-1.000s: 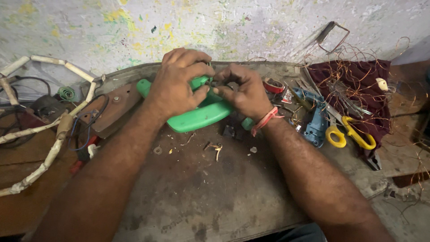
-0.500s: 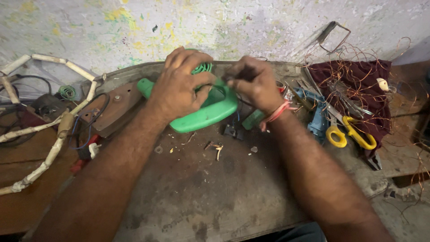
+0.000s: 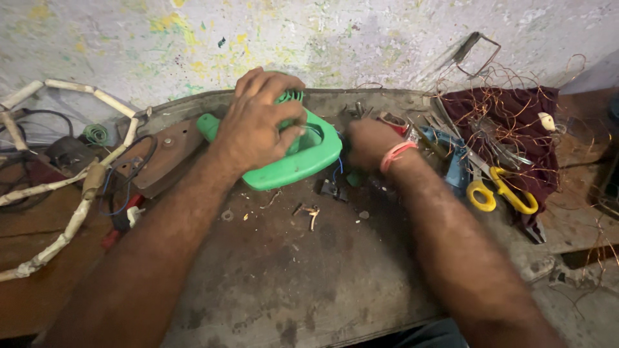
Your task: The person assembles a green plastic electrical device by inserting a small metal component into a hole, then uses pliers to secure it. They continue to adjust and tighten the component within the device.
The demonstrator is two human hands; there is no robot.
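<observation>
Cluttered bench [image 3: 277, 283]: left hand [image 3: 261, 122] grips green housing [image 3: 309, 158].

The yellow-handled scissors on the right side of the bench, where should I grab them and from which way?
Take the yellow-handled scissors by the two finger loops, coming from above and from the near side. The loops lie flat, pointing toward the person, bare of other tools. The blades run back under copper wire and tools on the maroon cloth, so a grip there would likely snag. The right hand is nearest.
</observation>
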